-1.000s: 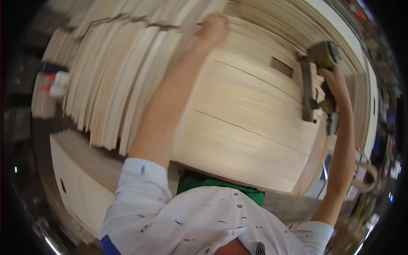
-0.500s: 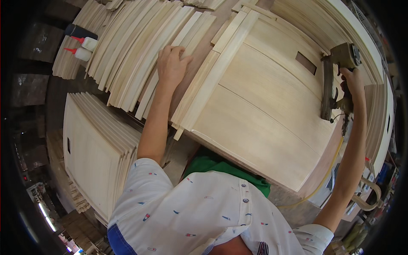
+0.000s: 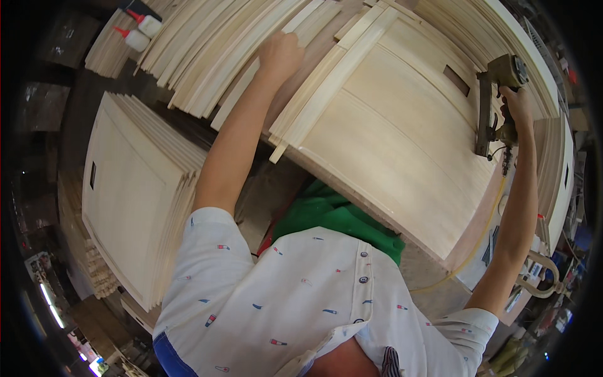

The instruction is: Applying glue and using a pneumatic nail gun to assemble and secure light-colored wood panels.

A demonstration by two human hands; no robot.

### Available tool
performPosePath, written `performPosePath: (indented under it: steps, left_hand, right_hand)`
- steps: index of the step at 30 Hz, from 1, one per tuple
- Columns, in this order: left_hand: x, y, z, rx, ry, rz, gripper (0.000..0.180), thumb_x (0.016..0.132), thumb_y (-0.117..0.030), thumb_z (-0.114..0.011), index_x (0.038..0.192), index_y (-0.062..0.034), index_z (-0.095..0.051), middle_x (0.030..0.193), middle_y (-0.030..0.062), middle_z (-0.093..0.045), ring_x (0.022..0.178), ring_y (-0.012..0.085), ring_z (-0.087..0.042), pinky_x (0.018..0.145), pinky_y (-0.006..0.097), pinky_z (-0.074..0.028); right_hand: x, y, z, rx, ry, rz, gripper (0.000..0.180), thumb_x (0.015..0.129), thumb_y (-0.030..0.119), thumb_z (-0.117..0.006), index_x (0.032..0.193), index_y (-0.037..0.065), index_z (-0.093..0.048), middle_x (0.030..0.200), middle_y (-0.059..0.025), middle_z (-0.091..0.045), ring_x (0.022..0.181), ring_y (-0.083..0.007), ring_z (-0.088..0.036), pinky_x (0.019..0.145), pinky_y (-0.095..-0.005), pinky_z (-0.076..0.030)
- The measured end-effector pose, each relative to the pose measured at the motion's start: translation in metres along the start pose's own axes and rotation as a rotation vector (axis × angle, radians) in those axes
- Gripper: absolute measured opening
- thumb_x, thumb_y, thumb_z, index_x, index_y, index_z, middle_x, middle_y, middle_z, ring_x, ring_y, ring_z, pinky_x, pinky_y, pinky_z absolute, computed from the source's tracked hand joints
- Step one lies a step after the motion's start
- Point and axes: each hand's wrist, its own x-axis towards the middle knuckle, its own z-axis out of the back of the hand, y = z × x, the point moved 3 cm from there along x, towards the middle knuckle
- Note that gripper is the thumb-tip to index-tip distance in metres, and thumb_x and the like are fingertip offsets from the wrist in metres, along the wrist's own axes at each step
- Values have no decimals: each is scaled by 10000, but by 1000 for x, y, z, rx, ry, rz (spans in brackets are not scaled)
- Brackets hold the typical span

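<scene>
One panel (image 3: 402, 138) (a stack (image 3: 129, 201) stands left) lies on the brown table (image 3: 304, 75).

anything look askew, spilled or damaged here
One thing: a narrow wooden strip pokes out at the near left corner of the pale panel, past the end of the rail along its left side, so that corner looks uneven. No spill or damage stands out.
</scene>
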Motion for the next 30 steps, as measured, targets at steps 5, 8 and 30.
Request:
performPosePath:
  steps: [5, 8, 30]
  left_hand:
    - [11, 8, 14, -97, 20, 66, 351, 818, -296, -636, 994, -1, -709, 948, 187, -702, 883, 331, -673, 802, 406, -527]
    - [-1, 10, 29, -323, 181, 140, 316, 848, -248, -609, 1041, -14, -696, 928, 170, -706, 880, 304, -681, 799, 397, -528]
    - [-238, -221, -6, -825, 200, -1133, 203, 749, -93, -707, 945, -48, -688, 971, 81, -608, 958, 268, -543, 883, 352, -455]
  right_hand:
    - [-56, 6, 45, -65, -198, 64, 362, 794, 349, -657, 798, -12, -630, 621, -48, -571, 531, -151, -583, 541, -303, -448]
    - [-111, 21, 79, -53, -193, 59, 335, 840, 341, -656, 812, 9, -631, 645, -41, -572, 536, -123, -549, 521, -292, -411]
    - [-496, -54, 111, 230, -430, -454, 218, 879, 217, -657, 865, 15, -576, 634, -27, -523, 531, -94, -497, 489, -240, -374]
